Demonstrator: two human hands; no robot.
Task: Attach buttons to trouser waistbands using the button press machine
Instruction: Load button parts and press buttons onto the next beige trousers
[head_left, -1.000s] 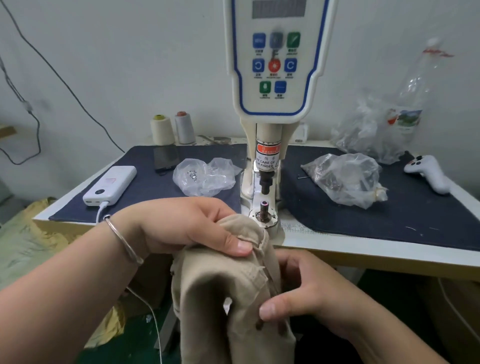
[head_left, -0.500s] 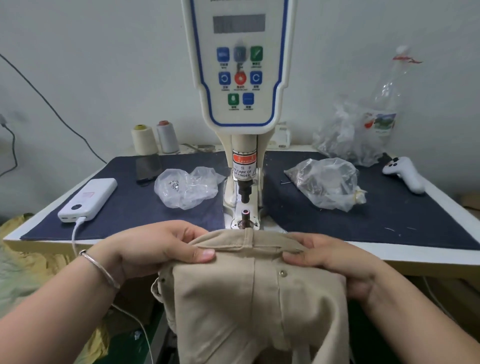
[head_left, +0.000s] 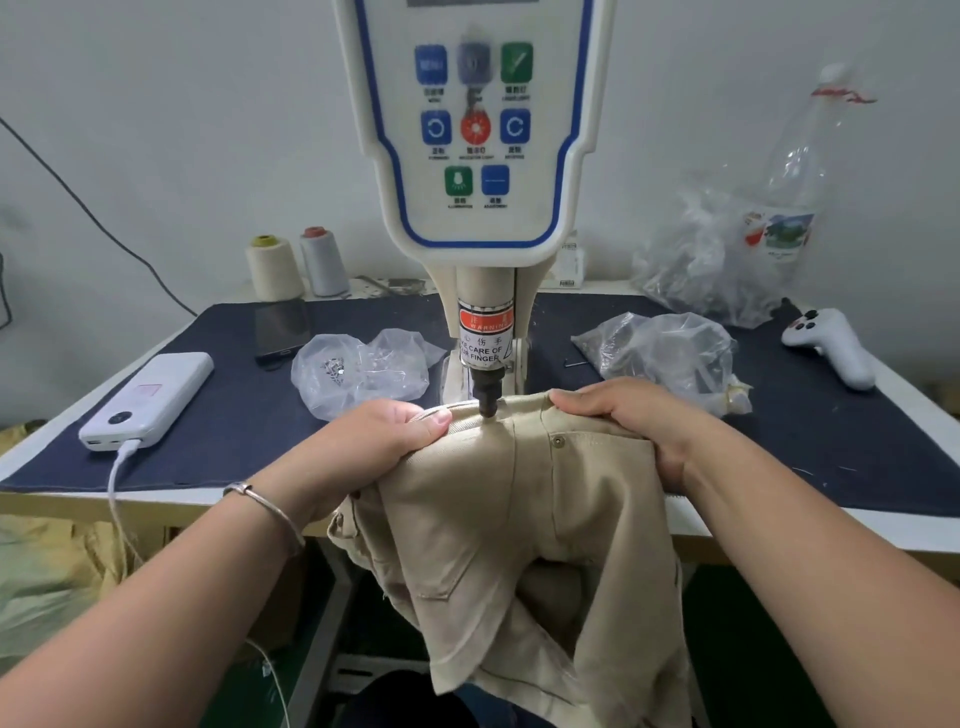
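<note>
Beige trousers (head_left: 524, 525) hang over the table's front edge, their waistband lying under the head of the button press machine (head_left: 475, 156). The machine's black punch (head_left: 487, 399) stands down on the waistband. My left hand (head_left: 384, 441) grips the waistband just left of the punch, thumb on top. My right hand (head_left: 631, 415) grips the waistband to the right of it. A small metal button (head_left: 558, 441) sits on the fabric below my right hand. The lower die is hidden under the cloth.
A dark blue mat (head_left: 234, 415) covers the table. On it lie a white power bank (head_left: 148, 397) with a cable, a phone (head_left: 283, 327), clear bags of parts (head_left: 363, 371) (head_left: 665, 353), a white controller (head_left: 831, 345) and two thread cones (head_left: 293, 265) at the back.
Both hands pushed the waistband forward onto the die, and the punch, which stood raised above the bare die, now sits down on the fabric. The camera moved closer.
</note>
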